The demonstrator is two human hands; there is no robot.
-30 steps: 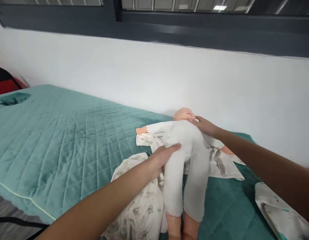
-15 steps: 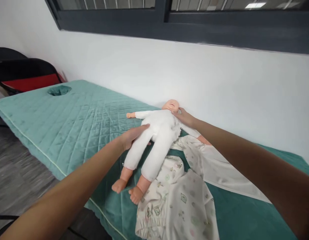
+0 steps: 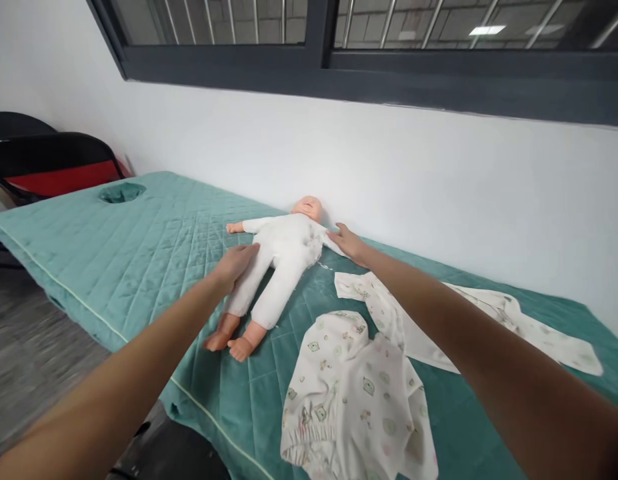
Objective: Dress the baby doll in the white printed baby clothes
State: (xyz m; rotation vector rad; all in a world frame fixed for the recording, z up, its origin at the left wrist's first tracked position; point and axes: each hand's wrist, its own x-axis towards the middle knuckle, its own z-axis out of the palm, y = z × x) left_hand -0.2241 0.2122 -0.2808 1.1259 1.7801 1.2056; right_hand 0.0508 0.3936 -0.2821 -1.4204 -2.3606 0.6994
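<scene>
A baby doll [image 3: 289, 240] with a white cloth body lies on its back on the green quilted bed cover, head toward the wall and bare feet toward me. My left hand [image 3: 235, 263] is closed at the doll's hip and upper leg, its lower fingers hidden. By the doll's arm on the right side, my right hand [image 3: 349, 244] has thumb and fingers apart; fingertips rest at the sleeve. Printed baby pants [image 3: 359, 400] with a gathered waistband lie in front. Beyond them a white printed baby top [image 3: 429, 333] is spread out, partly covered by my right forearm.
The green quilted cover [image 3: 139, 267] drapes over a bed with a round hole [image 3: 122, 193] near its far left end. A white wall [image 3: 439, 180] and dark window frame [image 3: 319, 73] run behind. Black and red chairs [image 3: 59, 167] stand at the left.
The doll has shifted left, away from the clothes, with my left hand at its hip. My right hand has moved from beside its head down to its arm, and the top shows more.
</scene>
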